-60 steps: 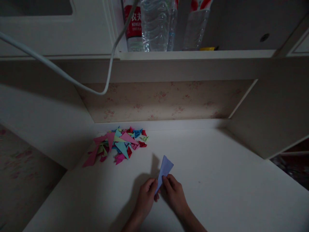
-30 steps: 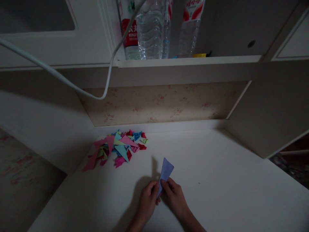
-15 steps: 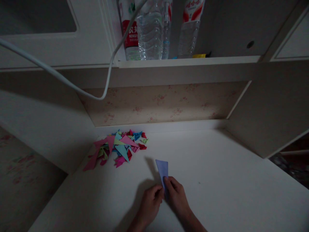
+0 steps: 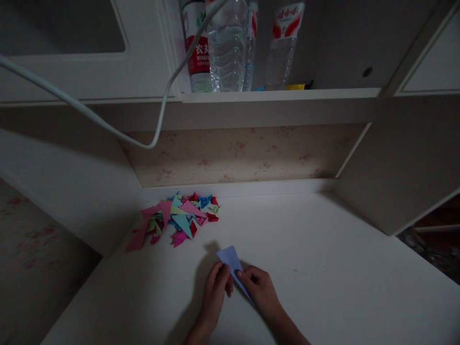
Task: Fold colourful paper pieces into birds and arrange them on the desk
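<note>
A pale lilac folded paper piece (image 4: 231, 261), narrow and pointed, lies low over the white desk (image 4: 323, 268) near its front middle. My left hand (image 4: 215, 292) has its fingers closed on the paper's near left side. My right hand (image 4: 259, 290) pinches its near end from the right. The paper's wide end points away and to the left. A heap of folded paper triangles (image 4: 176, 218) in pink, blue, green and red lies a short way beyond my hands, at the back left.
A shelf (image 4: 280, 95) above the desk carries several clear water bottles (image 4: 226, 45) and a small yellow thing (image 4: 294, 87). A white cable (image 4: 108, 125) hangs in a loop from the upper left. Cabinet walls close the desk on both sides.
The lilac paper stood up on end pointing away; it has been turned and laid down lower, tilted to the left. Both hands stayed on it and shifted slightly left.
</note>
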`<state>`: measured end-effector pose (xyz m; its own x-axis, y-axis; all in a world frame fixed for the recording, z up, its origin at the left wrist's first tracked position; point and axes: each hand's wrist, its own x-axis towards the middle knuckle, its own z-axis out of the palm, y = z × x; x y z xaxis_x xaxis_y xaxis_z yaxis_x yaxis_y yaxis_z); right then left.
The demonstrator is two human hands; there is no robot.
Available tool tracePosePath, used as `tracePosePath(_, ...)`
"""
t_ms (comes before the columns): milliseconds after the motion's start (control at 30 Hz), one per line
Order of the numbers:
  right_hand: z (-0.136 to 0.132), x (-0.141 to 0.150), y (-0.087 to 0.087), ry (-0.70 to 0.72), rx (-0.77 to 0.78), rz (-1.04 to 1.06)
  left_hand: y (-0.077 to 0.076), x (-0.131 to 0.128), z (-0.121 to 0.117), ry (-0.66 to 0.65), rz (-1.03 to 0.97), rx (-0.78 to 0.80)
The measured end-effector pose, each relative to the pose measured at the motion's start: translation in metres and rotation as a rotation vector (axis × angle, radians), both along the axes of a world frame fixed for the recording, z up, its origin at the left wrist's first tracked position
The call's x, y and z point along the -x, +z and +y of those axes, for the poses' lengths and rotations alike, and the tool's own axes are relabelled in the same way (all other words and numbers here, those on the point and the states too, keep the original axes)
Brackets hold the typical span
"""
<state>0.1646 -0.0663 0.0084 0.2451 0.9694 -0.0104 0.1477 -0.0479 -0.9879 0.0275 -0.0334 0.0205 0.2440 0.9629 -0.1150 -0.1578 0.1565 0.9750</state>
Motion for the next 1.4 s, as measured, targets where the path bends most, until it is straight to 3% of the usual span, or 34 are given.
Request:
tracePosePath(833,0.0,0.001,0.0,0.003,0.012,-0.08,0.004,0.003,0.0,-0.063,-0.017,-0.008)
tracePosePath(1100,-0.002,0.003,0.003,-0.002,0.021,-0.06,-0.009,0.002,0.003,0.002,-0.061,-0.01)
tracePosePath(1267,-0.003,0.002,0.004,0.05,0.038,-0.031,0.003,0.021,0.024,0.127,0.059,-0.04)
tracePosePath(1333,-0.003,-0.001,0.008,0.097,0.06,-0.017,0.015,0.031,0.036,-0.008,0.151,-0.061)
tracePosePath(1400,-0.002,-0.005,0.012,0.143,0.079,-0.023,0.027,0.037,0.047,-0.222,0.262,-0.124)
